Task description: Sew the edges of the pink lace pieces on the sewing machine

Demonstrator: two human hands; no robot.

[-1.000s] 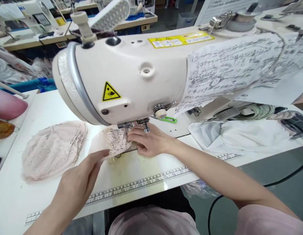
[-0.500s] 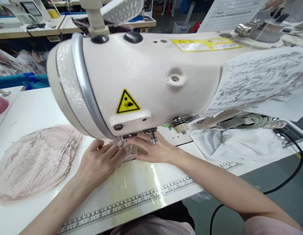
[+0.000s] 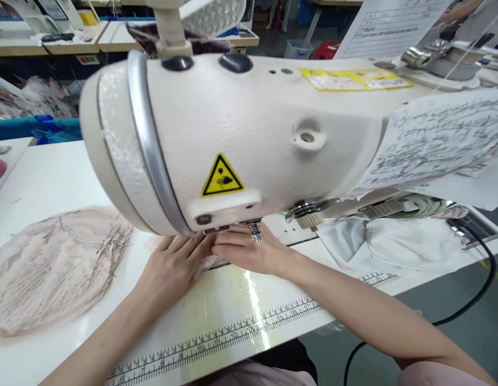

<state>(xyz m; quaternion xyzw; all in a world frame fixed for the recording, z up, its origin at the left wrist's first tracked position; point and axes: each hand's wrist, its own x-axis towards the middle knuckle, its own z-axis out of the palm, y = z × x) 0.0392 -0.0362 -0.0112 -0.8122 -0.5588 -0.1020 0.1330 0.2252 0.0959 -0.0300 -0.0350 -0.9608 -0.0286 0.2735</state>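
Note:
Under the head of a white sewing machine (image 3: 257, 123), both of my hands meet at a small piece of sheer pale lace fabric (image 3: 212, 262). My left hand (image 3: 172, 268) lies over its left side with the fingers stretched forward, their tips partly hidden by the machine head. From the right, my right hand (image 3: 253, 249) has its fingers pressed together on the fabric, close to the left fingertips. The machine head hides the needle area, and my hands cover most of the piece. A flat heap of pale pink lace fabric (image 3: 59, 262) lies on the table to the left.
White fabric pieces (image 3: 397, 241) lie right of the machine. A printed ruler strip (image 3: 217, 343) runs along the table's front edge. Handwritten paper (image 3: 442, 139) hangs on the machine arm. A black cable (image 3: 470, 305) loops down at the right; other worktables stand behind.
My left fingers have straightened from a curled grip and moved nearer the right hand. My right fingers have drawn together. Less of the lace shows between them. The view has shifted slightly.

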